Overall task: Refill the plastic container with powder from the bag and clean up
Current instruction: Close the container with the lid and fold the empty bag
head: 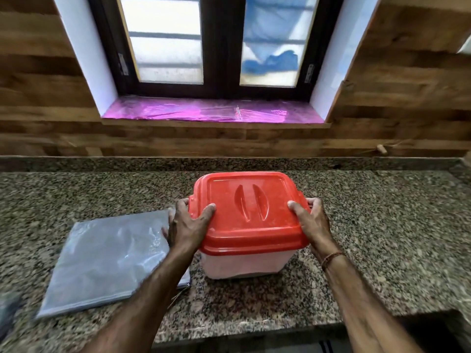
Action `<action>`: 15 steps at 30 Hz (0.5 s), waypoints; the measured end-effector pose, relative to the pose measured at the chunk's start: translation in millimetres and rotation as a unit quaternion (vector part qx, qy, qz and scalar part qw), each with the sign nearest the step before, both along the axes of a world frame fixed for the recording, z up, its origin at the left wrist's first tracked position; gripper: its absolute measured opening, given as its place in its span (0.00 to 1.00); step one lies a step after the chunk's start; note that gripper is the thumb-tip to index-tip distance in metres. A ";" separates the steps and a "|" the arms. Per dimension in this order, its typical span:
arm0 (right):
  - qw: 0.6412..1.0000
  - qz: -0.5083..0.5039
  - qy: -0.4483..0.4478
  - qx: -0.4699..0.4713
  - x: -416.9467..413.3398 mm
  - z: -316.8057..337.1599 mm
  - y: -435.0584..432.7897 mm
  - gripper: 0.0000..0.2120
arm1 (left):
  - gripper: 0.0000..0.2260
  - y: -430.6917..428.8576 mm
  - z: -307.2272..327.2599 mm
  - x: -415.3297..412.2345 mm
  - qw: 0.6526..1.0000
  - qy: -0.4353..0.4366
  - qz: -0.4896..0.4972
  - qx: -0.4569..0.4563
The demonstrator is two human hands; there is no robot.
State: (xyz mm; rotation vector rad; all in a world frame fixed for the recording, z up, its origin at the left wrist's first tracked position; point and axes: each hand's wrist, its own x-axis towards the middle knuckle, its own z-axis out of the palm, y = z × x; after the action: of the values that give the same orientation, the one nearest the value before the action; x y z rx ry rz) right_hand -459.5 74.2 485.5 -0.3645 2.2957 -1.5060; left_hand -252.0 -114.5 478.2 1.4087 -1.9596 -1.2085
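A translucent plastic container (242, 263) with a red lid (248, 212) stands on the granite counter (369, 225), just right of the middle. The lid sits on top of it. My left hand (187, 224) grips the container's left side, thumb resting on the lid. On the opposite side my right hand (312, 221) holds it the same way. A flat grey plastic bag (107, 261) lies on the counter to the left, partly under my left forearm. It looks flat and empty. No powder is visible.
A wood-panelled wall rises behind the counter, with a shut window and a pink-lined sill (211, 112). The counter's front edge (254, 329) runs below my arms. A dark blurred object (7, 309) shows at the far left edge.
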 end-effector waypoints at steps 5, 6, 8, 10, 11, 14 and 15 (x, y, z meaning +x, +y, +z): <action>0.994 0.019 -0.104 -0.040 -6.1 0.2 -9.3 0.29 | 0.46 -4.7 -3.3 5.9 0.960 0.163 0.048 0.224; 0.988 0.015 -0.142 -0.058 -5.5 0.9 -9.6 0.31 | 0.47 -5.2 -6.5 6.1 0.956 0.166 0.063 0.234; 0.979 -0.002 -0.188 -0.083 -6.7 -0.1 -9.6 0.36 | 0.50 -2.1 -5.8 5.4 0.967 0.156 0.087 0.182; 0.978 -0.015 -0.194 -0.076 -9.1 -3.2 -9.8 0.37 | 0.49 -0.1 -2.4 6.1 0.987 0.102 0.101 0.071; 0.980 -0.016 -0.187 -0.068 -8.8 -3.9 -8.8 0.34 | 0.47 2.3 1.1 6.9 0.992 0.075 0.104 0.022; 0.979 -0.013 -0.188 -0.074 -7.5 -5.4 -3.8 0.26 | 0.37 4.5 0.3 7.8 0.994 0.074 0.076 -0.004; 0.981 -0.016 -0.182 -0.070 -7.9 -5.4 -5.4 0.26 | 0.34 3.9 1.8 8.4 0.995 0.084 0.059 0.004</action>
State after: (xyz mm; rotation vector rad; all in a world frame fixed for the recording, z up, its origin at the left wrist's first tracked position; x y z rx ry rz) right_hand -467.3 68.8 480.1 -0.0782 1.9259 -1.6044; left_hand -243.6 -110.6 480.1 1.3606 -1.7354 -1.2382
